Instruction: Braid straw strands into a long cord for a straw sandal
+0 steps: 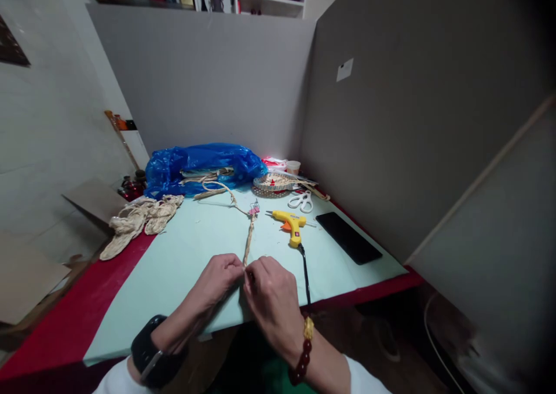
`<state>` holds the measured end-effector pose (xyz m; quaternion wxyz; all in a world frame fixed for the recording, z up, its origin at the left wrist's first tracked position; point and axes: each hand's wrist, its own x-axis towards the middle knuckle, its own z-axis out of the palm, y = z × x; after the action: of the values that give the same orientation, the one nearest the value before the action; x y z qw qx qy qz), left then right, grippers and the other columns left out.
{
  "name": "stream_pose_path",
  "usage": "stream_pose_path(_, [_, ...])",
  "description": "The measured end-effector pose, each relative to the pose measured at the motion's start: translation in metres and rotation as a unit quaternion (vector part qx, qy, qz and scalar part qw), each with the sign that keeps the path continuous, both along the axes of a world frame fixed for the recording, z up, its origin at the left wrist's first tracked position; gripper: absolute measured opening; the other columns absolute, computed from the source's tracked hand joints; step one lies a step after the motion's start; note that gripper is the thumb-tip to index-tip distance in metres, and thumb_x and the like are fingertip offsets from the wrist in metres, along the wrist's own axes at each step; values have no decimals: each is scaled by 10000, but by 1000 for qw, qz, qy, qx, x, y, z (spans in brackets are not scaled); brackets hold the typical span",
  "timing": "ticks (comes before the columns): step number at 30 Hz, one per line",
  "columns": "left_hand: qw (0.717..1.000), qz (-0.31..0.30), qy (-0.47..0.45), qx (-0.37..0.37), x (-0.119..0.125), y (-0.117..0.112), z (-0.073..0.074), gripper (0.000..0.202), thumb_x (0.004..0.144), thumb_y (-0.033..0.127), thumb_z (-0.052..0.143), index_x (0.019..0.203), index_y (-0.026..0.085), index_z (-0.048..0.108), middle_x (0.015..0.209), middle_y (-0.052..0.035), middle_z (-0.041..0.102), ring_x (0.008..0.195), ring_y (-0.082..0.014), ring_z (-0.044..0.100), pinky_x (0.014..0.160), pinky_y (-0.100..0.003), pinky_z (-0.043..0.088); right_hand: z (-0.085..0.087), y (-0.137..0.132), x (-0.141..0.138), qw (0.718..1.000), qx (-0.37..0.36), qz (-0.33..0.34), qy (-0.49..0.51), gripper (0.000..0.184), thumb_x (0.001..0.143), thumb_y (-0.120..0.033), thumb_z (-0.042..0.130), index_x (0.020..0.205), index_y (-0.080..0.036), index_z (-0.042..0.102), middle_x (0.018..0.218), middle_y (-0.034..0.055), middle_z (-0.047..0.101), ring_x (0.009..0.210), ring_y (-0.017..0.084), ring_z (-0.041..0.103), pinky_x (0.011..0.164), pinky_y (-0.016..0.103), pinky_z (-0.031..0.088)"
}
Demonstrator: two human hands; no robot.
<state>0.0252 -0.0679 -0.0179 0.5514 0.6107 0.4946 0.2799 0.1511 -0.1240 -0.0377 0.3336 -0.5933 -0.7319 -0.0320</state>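
Note:
A twisted straw cord [248,242] runs toward me across the pale green table cover. My left hand [222,275] and my right hand [268,284] meet at its near end, both with fingers pinched on it. The exact grip is partly hidden behind the fingers. At the cord's far end sits a small pink piece with thin wire loops [253,209]. From there a thinner straw strand [234,200] curves off to the back left. To the right of the cord lies a yellow glue gun [293,223], its black cable running to the near edge.
White scissors [301,201] and a black flat slab [347,237] lie on the right. Farther back are a round woven basket [271,192], a paper cup [293,167] and a blue plastic bag [204,156]. Woven straw sandals [134,223] rest at left. Grey partitions [208,81] enclose the table.

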Motion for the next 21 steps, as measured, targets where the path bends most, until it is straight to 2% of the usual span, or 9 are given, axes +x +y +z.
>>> stream_pose_path(3, [998,1,-46,-49,1,-9,2,222,699,367,577,615,199,460,437,135,257,393,-50,153,400,-209,108,-12,-5,-4,992,113,3,-51,169,859,-57,481,752,-160,563,706,40,543,672,189,455,613,313,293])
stream_pose_path(5, [995,0,-74,-73,1,-13,3,262,702,422,594,646,199,469,429,152,210,388,-41,94,386,-206,67,-16,-5,-3,984,156,18,-87,205,884,-39,432,775,-146,568,705,48,529,670,193,432,622,324,296])
stream_pose_path(8, [991,6,-104,-88,1,-15,2,315,695,468,630,685,187,488,434,159,206,388,-27,77,381,-194,40,-17,-5,2,976,175,43,-118,219,897,-23,406,845,-117,596,719,57,542,673,194,424,630,335,303])
stream_pose_path(12, [987,9,-129,-96,-1,-13,-1,315,698,448,663,705,173,509,437,157,216,388,-20,83,377,-183,35,-14,-7,8,977,171,59,-116,217,912,-60,415,870,-122,619,718,52,564,667,184,436,644,335,318])
stream_pose_path(14, [985,1,-140,-103,-4,-12,-1,309,695,433,677,705,167,520,435,155,224,391,-20,87,375,-182,46,-8,-8,12,985,140,83,-51,184,919,-131,456,898,-137,639,735,50,596,690,180,469,679,334,341])
stream_pose_path(16, [983,-8,-148,-107,-6,-10,1,300,686,416,689,696,161,530,430,152,231,391,-21,94,373,-183,58,3,-7,18,989,53,105,88,180,919,-229,501,891,-158,664,766,47,637,740,178,517,728,321,367])
stream_pose_path(19, [983,-12,-154,-102,-8,-9,2,280,691,399,679,692,153,546,430,151,225,396,-24,87,373,-185,65,19,3,27,948,-100,87,289,286,932,-339,480,847,-154,681,837,52,676,809,171,565,761,281,392])
stream_pose_path(21, [984,-10,-150,-95,-9,-10,2,272,703,401,662,696,155,546,436,152,208,403,-29,79,376,-186,64,26,13,31,929,-151,96,324,309,924,-365,481,875,-140,687,846,50,681,784,161,572,719,255,404])
